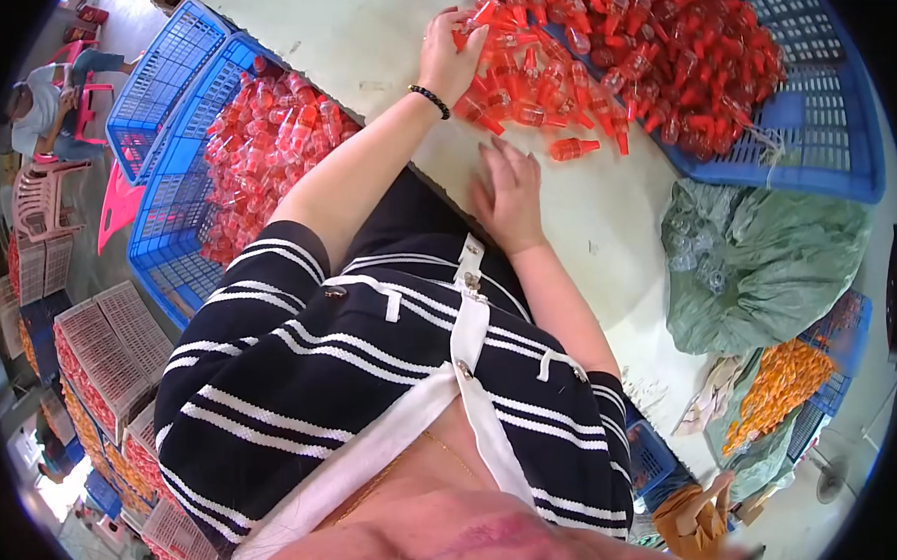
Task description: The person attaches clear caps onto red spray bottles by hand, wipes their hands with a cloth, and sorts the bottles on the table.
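Small clear bottles with red caps and red contents (537,84) lie in a loose pile on the pale tabletop (610,257). At the near left edge of this pile my left hand (450,60), with a black bead bracelet at the wrist, closes its thumb and fingers around a small red bottle (472,23). My right hand (512,198) rests low over the table near its front edge, fingers spread and holding nothing, slightly blurred. A single red bottle (573,148) lies apart from the pile, to the right of that hand.
A blue basket (816,126) heaped with red bottles tips toward the table. On my left stands another blue basket (160,227) full of paler red bottles. A green sack (769,284) holds clear pieces. Stacked crates (115,346) and a seated person (50,112) are farther left.
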`<control>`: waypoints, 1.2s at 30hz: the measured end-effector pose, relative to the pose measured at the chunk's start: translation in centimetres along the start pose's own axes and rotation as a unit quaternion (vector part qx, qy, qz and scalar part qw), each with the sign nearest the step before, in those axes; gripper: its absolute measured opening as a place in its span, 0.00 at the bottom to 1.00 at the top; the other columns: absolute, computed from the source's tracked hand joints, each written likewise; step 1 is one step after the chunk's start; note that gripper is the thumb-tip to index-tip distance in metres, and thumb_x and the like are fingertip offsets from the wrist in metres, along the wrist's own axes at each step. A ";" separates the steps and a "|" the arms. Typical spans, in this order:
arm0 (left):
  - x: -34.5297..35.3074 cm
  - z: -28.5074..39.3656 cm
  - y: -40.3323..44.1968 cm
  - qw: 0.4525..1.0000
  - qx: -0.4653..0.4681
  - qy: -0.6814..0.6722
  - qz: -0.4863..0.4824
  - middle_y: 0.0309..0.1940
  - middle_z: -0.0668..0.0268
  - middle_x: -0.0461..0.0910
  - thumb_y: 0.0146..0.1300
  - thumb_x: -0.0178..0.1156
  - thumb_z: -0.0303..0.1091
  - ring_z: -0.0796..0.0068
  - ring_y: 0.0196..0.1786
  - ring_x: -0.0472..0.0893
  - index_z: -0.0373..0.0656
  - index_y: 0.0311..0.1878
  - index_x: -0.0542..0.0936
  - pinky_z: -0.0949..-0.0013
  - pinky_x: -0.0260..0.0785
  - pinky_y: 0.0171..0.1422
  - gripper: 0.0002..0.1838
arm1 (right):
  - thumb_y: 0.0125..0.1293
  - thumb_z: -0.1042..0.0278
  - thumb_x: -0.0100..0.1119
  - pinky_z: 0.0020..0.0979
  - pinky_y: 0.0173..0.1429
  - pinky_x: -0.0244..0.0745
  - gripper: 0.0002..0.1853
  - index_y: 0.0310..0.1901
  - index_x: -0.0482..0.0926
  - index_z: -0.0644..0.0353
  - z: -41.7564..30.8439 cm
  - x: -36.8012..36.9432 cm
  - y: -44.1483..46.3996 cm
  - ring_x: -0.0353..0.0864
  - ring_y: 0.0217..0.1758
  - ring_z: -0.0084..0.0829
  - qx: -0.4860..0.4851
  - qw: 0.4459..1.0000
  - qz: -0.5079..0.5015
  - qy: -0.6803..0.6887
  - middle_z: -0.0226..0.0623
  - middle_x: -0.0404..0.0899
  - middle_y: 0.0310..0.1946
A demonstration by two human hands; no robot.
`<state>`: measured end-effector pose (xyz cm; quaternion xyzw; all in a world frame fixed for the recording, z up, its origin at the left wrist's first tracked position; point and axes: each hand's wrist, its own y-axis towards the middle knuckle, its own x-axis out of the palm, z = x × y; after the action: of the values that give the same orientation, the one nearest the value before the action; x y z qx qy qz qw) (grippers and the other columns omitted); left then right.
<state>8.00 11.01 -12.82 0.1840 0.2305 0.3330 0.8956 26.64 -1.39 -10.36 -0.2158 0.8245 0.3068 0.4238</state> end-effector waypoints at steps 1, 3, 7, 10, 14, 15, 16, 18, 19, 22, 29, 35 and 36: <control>-0.5 0.2 -0.2 1.000 0.022 0.010 0.007 0.48 0.55 0.77 0.60 0.62 0.38 0.56 0.52 0.75 0.37 0.47 0.75 0.62 0.67 0.57 0.17 | 0.54 0.66 0.63 0.51 0.65 0.58 0.27 0.57 0.70 0.55 0.1 0.0 0.3 0.67 0.60 0.44 0.018 0.999 0.047 0.005 0.41 0.68 0.57; -2.0 0.5 -1.2 1.000 0.018 0.008 -0.023 0.47 0.55 0.77 0.60 0.63 0.38 0.56 0.52 0.74 0.38 0.48 0.75 0.61 0.66 0.58 0.17 | 0.54 0.64 0.64 0.48 0.61 0.63 0.25 0.54 0.73 0.55 0.4 0.1 1.1 0.70 0.55 0.42 0.054 0.988 0.142 0.014 0.39 0.71 0.52; -6.1 2.5 -3.9 0.994 0.027 0.016 -0.104 0.46 0.55 0.78 0.60 0.63 0.36 0.57 0.51 0.76 0.40 0.51 0.75 0.63 0.66 0.56 0.18 | 0.53 0.63 0.63 0.43 0.54 0.66 0.19 0.47 0.77 0.56 0.6 -0.2 4.0 0.73 0.48 0.40 0.052 0.989 0.095 -0.098 0.35 0.75 0.43; -5.8 0.1 -5.9 0.987 0.012 -0.052 -0.152 0.45 0.58 0.79 0.62 0.62 0.34 0.70 0.45 0.78 0.40 0.54 0.75 0.71 0.70 0.48 0.18 | 0.57 0.67 0.53 0.40 0.52 0.66 0.08 0.39 0.78 0.53 3.3 2.3 4.1 0.72 0.44 0.35 0.024 0.987 0.087 -0.131 0.30 0.75 0.35; -6.1 2.4 -7.5 0.978 0.020 -0.051 -0.199 0.41 0.61 0.79 0.64 0.60 0.33 0.73 0.42 0.78 0.38 0.51 0.76 0.71 0.71 0.46 0.14 | 0.56 0.68 0.53 0.38 0.51 0.66 0.08 0.39 0.78 0.52 2.7 0.1 2.4 0.74 0.44 0.34 0.013 0.984 0.103 -0.145 0.31 0.77 0.36; -5.6 2.6 -8.0 0.975 -0.001 -0.113 -0.192 0.38 0.59 0.80 0.63 0.60 0.31 0.68 0.40 0.79 0.38 0.49 0.77 0.69 0.71 0.45 0.13 | 0.55 0.69 0.58 0.38 0.52 0.66 0.11 0.41 0.79 0.53 2.3 -0.8 1.7 0.74 0.45 0.35 -0.016 0.986 0.104 -0.132 0.33 0.78 0.37; -5.5 3.5 -8.5 0.972 0.003 -0.124 -0.202 0.38 0.59 0.80 0.63 0.60 0.31 0.68 0.40 0.79 0.38 0.49 0.77 0.69 0.71 0.45 0.13 | 0.55 0.69 0.58 0.38 0.52 0.66 0.11 0.41 0.79 0.53 2.1 -1.4 0.7 0.74 0.45 0.35 -0.006 0.984 0.107 -0.143 0.33 0.78 0.37; -5.4 5.3 -9.4 0.939 -0.124 -0.166 -0.273 0.36 0.63 0.79 0.65 0.58 0.32 0.73 0.36 0.78 0.38 0.49 0.77 0.72 0.71 0.41 0.11 | 0.54 0.67 0.60 0.38 0.52 0.67 0.13 0.43 0.78 0.53 1.9 -2.3 -1.0 0.74 0.46 0.36 0.023 0.995 0.065 -0.075 0.34 0.78 0.40; -5.4 5.4 -9.5 0.915 -0.187 -0.186 -0.306 0.34 0.65 0.79 0.66 0.57 0.33 0.75 0.35 0.78 0.39 0.48 0.77 0.73 0.71 0.39 0.11 | 0.54 0.66 0.61 0.38 0.53 0.67 0.14 0.44 0.78 0.53 1.6 -2.3 -1.4 0.74 0.47 0.37 0.037 0.998 0.042 -0.041 0.35 0.78 0.41; -4.1 5.9 -10.6 0.845 -0.324 -0.301 -0.300 0.35 0.65 0.78 0.69 0.54 0.37 0.77 0.34 0.76 0.40 0.47 0.76 0.75 0.68 0.35 0.11 | 0.54 0.66 0.63 0.39 0.54 0.67 0.16 0.46 0.77 0.54 1.8 -5.5 -3.2 0.74 0.48 0.39 0.037 0.992 0.119 -0.033 0.37 0.78 0.43; -6.3 5.5 -9.2 0.665 -0.488 -0.450 -0.342 0.34 0.66 0.77 0.70 0.51 0.44 0.76 0.31 0.75 0.42 0.46 0.76 0.76 0.60 0.27 0.15 | 0.58 0.62 0.62 0.44 0.57 0.68 0.22 0.54 0.72 0.58 14.2 -14.3 -14.3 0.73 0.52 0.47 0.380 0.832 0.317 -0.250 0.47 0.74 0.49; -6.4 6.2 -9.7 0.652 -0.510 -0.425 -0.366 0.35 0.67 0.78 0.70 0.51 0.43 0.77 0.32 0.77 0.44 0.47 0.76 0.77 0.61 0.27 0.14 | 0.59 0.57 0.63 0.42 0.56 0.70 0.22 0.51 0.75 0.61 18.4 -13.9 -15.6 0.75 0.51 0.49 0.496 0.800 0.241 -0.237 0.48 0.77 0.47; -6.6 6.4 -9.9 0.662 -0.506 -0.430 -0.348 0.35 0.67 0.78 0.70 0.51 0.43 0.77 0.32 0.77 0.44 0.47 0.76 0.77 0.61 0.27 0.14 | 0.59 0.58 0.63 0.41 0.55 0.71 0.22 0.51 0.75 0.62 19.0 -13.7 -15.8 0.75 0.50 0.49 0.465 0.825 0.232 -0.224 0.49 0.77 0.46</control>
<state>12.02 -1.62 -10.39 -0.2681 -0.3367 -0.0533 0.9011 54.63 1.63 -12.63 0.2786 0.7775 0.0166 0.5635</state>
